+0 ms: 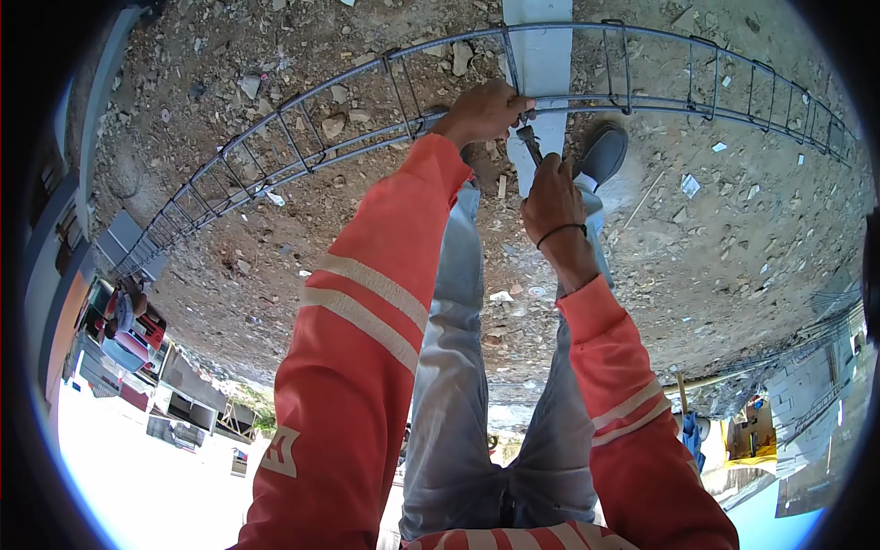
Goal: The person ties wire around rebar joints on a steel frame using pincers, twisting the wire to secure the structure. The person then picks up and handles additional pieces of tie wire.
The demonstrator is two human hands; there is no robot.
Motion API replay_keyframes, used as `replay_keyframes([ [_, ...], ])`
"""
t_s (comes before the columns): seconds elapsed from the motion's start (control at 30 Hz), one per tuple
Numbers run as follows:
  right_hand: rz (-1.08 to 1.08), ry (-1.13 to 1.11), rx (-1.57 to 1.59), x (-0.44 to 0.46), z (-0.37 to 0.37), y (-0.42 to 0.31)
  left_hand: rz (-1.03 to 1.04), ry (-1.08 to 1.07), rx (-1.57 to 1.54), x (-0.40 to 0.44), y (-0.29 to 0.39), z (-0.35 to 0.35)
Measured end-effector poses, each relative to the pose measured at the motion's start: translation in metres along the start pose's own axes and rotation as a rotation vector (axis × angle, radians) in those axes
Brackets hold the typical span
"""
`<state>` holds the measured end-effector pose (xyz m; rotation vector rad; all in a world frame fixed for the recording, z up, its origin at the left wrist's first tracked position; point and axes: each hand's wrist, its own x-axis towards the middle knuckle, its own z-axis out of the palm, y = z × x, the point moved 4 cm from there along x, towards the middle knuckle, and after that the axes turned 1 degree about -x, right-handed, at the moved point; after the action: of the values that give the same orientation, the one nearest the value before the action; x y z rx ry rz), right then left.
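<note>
A long rebar cage [610,99], made of bars with wire-like stirrups, runs across the view in front of me. My left hand [484,112] is closed at its near bar, where a stirrup meets it; its fingertips partly hide the joint. In my right hand [553,200] are dark metal pincers [528,139], gripped by the handles. Their jaws point up at the same joint, just right of my left fingertips. Whether the jaws touch a tie wire is too small to tell.
Beneath the cage lies a pale beam [539,60], between my feet. A dark shoe [603,152] stands close to the cage. Stony dirt ground [697,220] with rubble and paper scraps surrounds me. A grey block [131,243] sits under the cage's left end.
</note>
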<state>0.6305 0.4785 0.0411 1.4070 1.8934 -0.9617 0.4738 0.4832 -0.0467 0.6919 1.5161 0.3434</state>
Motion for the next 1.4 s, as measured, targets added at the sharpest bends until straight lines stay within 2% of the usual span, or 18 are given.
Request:
replay_keyframes([
  [0.07,-0.106,0.086,-0.028,-0.007,-0.006,-0.002,-0.019,0.011,0.016,-0.005,0.005,-0.002],
  [0.3,-0.141,0.012,0.085,0.005,0.0,0.017,0.05,0.089,0.076,-0.004,0.004,-0.003],
  [0.4,0.228,-0.933,1.73,0.002,0.025,0.024,0.048,0.025,0.046,-0.003,0.006,-0.004],
  [0.57,0.266,-0.873,1.499,-0.012,0.025,0.026,0.065,-0.014,0.009,0.005,-0.003,-0.002],
  [0.63,0.328,-0.546,1.098,-0.011,0.008,0.03,0.044,-0.009,0.012,-0.003,0.007,-0.004],
  [0.67,0.325,-0.547,1.096,-0.014,0.005,0.026,0.025,-0.009,0.015,-0.007,0.011,-0.005],
  [0.77,-0.119,0.24,0.012,-0.027,-0.031,0.02,0.083,0.055,0.032,0.0,0.0,-0.001],
  [0.83,-0.122,0.197,0.029,-0.026,-0.024,0.023,0.097,0.071,0.052,0.002,0.002,-0.003],
  [0.9,-0.292,0.002,0.254,-0.025,-0.001,0.036,0.097,0.075,0.07,-0.003,0.0,0.002],
  [0.93,-0.287,-0.163,0.331,-0.018,0.008,0.043,0.098,0.063,0.058,-0.002,0.002,0.0],
  [0.97,-0.293,-0.163,0.331,-0.017,0.013,0.047,0.099,0.054,0.044,-0.003,0.004,-0.003],
  [1.1,0.027,-0.618,1.122,-0.03,0.02,0.049,0.102,0.18,-0.1,-0.011,-0.004,-0.004],
  [1.17,0.213,-0.861,1.5,-0.037,0.024,0.043,0.082,0.159,-0.015,-0.011,-0.009,-0.007],
  [1.2,0.26,-0.776,1.183,-0.034,0.013,0.041,0.026,0.178,0.085,-0.015,-0.01,-0.007],
  [1.23,0.266,-0.78,1.172,-0.037,0.016,0.039,-0.029,0.191,0.183,-0.018,-0.01,-0.006],
  [1.3,-0.062,-0.098,0.332,-0.032,-0.003,0.04,-0.015,0.175,0.184,-0.015,-0.011,-0.003],
  [1.37,-0.042,-0.099,0.164,-0.035,-0.008,0.036,-0.002,0.155,0.184,-0.012,-0.013,0.004],
  [1.4,-0.113,0.028,0.078,-0.034,-0.007,0.033,0.008,0.168,0.19,-0.012,-0.013,0.003],
])
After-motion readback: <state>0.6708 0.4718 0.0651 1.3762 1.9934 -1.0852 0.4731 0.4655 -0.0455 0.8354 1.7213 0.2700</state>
